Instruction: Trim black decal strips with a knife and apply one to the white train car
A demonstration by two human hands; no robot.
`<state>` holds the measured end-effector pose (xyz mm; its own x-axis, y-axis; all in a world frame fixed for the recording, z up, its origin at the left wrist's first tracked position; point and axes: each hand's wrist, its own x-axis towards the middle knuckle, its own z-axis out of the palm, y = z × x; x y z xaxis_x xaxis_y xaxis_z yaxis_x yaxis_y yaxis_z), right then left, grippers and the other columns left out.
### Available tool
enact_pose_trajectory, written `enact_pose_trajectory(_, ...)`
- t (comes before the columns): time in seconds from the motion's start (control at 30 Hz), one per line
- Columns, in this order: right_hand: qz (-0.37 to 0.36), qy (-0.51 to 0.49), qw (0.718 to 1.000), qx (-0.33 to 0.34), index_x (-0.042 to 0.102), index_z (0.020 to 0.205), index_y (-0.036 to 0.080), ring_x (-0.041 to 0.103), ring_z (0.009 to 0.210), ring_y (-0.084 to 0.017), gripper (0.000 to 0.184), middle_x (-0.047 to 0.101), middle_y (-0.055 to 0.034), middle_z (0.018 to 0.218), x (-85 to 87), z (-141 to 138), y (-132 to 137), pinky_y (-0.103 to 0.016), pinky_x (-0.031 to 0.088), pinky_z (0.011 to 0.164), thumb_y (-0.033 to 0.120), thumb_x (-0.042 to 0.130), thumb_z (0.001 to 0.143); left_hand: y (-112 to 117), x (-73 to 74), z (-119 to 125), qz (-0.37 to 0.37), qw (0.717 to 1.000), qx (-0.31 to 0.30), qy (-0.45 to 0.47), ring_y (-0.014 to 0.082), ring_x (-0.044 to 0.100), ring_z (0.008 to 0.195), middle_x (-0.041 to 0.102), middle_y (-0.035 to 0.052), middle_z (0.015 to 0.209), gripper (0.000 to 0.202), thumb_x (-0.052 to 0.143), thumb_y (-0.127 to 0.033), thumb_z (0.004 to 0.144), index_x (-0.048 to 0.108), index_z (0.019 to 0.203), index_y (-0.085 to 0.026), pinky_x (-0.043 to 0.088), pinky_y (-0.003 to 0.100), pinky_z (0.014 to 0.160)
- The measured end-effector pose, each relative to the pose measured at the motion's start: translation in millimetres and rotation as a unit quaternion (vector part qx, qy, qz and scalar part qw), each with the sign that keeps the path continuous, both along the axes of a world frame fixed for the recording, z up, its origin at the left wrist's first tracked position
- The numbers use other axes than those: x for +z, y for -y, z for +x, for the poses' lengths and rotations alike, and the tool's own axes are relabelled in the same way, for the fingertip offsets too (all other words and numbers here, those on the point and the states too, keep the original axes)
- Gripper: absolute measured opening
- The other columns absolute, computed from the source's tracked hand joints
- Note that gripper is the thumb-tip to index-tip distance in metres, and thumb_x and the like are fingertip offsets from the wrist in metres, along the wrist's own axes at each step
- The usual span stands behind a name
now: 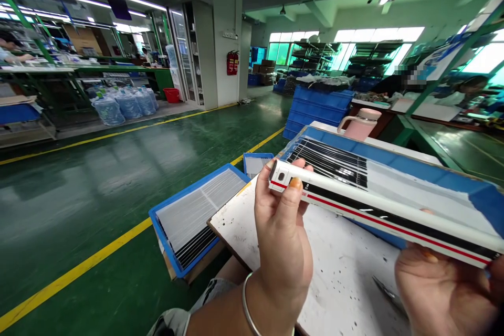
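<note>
Both hands hold up a long white model train car [378, 205] with a black window band and a red stripe along its side. My left hand [285, 226] grips its left end, thumb pressed on the near side and fingers behind. Toward the other end, my right hand [444, 283] supports it from below, its fingers partly hidden behind the car. Beneath them is a white worktop [334, 273] with dark specks. A shiny metal tool [388, 294] lies on it beside my right hand; its kind is unclear.
Behind the car is a blue tray [413, 163] with black striped strips [334, 160] and white sheeting. Another blue tray [189, 210] sits lower left. A pink mug [360, 125] stands behind, near stacked blue crates [315, 107]. People work in the background.
</note>
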<state>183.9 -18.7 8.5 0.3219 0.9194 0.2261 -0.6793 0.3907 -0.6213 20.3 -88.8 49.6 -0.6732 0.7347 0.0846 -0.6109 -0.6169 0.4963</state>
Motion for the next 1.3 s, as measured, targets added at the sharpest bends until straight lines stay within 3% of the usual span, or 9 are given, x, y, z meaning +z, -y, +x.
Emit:
enact_pose_trajectory(0.1,0.045,0.058,0.997,-0.005,0.072,0.118,0.03,0.04,0.141,-0.015,0.032,0.047,0.0066,0.152,-1.5,-1.7,1.6,-0.028,0.059,0.08,0.02,0.057,0.092,-0.2,-0.9,-0.2,-0.003,1.0,0.003,-0.005,0.0259,0.063,0.122,0.07,0.0063,0.127,0.039,0.065,-0.026,0.092,0.056,0.13,-0.027,0.052,0.037,0.099)
enact_pose_trajectory(0.2,0.048,0.077,0.996,-0.012,0.072,0.117,0.034,0.038,0.142,-0.016,0.034,0.046,0.0099,0.152,-3.7,-3.2,2.6,-0.031,0.061,0.076,0.02,0.049,0.096,-0.9,-1.5,-0.6,0.002,1.0,0.0,-0.004,0.0256,0.063,0.122,0.069,0.0062,0.127,0.037,0.065,-0.027,0.092,0.056,0.128,-0.027,0.052,0.036,0.097)
enact_pose_trajectory(0.37,0.007,-0.002,1.0,-0.022,0.076,0.11,0.029,0.05,0.134,-0.02,0.028,0.057,0.0,0.143,-1.0,-4.7,2.7,-0.028,0.058,0.073,0.019,0.067,0.085,-2.4,-2.4,-1.9,0.016,1.0,-0.001,0.002,0.0251,0.064,0.12,0.069,0.0059,0.126,0.034,0.063,-0.025,0.093,0.057,0.126,-0.027,0.053,0.035,0.095)
enact_pose_trajectory(0.53,-0.039,0.012,0.999,-0.024,0.074,0.115,0.029,0.051,0.132,-0.019,0.031,0.051,0.0053,0.148,9.9,-8.5,0.5,-0.026,0.059,0.066,0.026,0.059,0.088,-3.4,-5.6,-4.0,0.017,1.0,-0.002,-0.001,0.0254,0.063,0.122,0.068,0.0051,0.127,0.03,0.062,-0.025,0.094,0.059,0.123,-0.027,0.055,0.036,0.096)
enact_pose_trajectory(0.67,-0.077,-0.016,0.997,-0.014,0.075,0.108,0.03,0.065,0.111,-0.02,0.033,0.069,0.0021,0.125,13.4,-9.5,4.5,-0.024,0.057,0.058,0.03,0.073,0.075,-1.9,-9.2,-7.1,0.012,1.0,0.011,-0.005,0.0235,0.064,0.12,0.07,0.0045,0.125,0.026,0.061,-0.025,0.094,0.062,0.12,-0.026,0.056,0.035,0.096)
enact_pose_trajectory(0.77,-0.089,-0.006,0.996,0.026,0.075,0.095,0.025,0.07,0.094,-0.021,0.027,0.075,-0.0022,0.099,12.0,-11.6,10.3,-0.023,0.056,0.057,0.03,0.081,0.069,-3.6,-11.5,-9.2,-0.019,0.999,0.038,-0.014,0.0214,0.062,0.123,0.07,0.0005,0.127,0.023,0.062,-0.026,0.094,0.065,0.117,-0.028,0.054,0.035,0.102)
enact_pose_trajectory(0.93,-0.117,0.007,0.987,0.108,0.07,0.078,0.022,0.062,0.064,-0.012,0.026,0.069,0.0035,0.073,6.0,-23.7,20.9,-0.022,0.055,0.055,0.033,0.09,0.065,-8.2,-14.9,2.6,-0.04,0.997,0.051,-0.035,0.0215,0.062,0.123,0.069,-0.0005,0.128,0.026,0.064,-0.024,0.093,0.065,0.119,-0.027,0.053,0.037,0.106)
enact_pose_trajectory(1.13,-0.126,0.003,0.967,0.223,0.071,0.093,0.023,0.064,0.083,-0.016,0.033,0.071,-0.0003,0.096,0.6,-39.4,38.1,-0.023,0.054,0.057,0.029,0.09,0.066,-7.5,-25.3,34.3,-0.034,0.997,0.036,-0.063,0.0215,0.061,0.124,0.07,-0.0014,0.123,0.025,0.063,-0.02,0.093,0.064,0.117,-0.029,0.052,0.037,0.105)
enact_pose_trajectory(1.3,-0.116,-0.007,0.963,0.242,0.072,0.092,0.022,0.064,0.083,-0.015,0.027,0.071,0.0006,0.091,-0.3,-40.6,40.4,-0.02,0.053,0.056,0.029,0.087,0.071,-8.5,-29.3,47.8,-0.038,0.997,0.023,-0.061,0.0221,0.06,0.126,0.069,-0.0017,0.126,0.026,0.064,-0.02,0.092,0.063,0.116,-0.03,0.052,0.039,0.105)
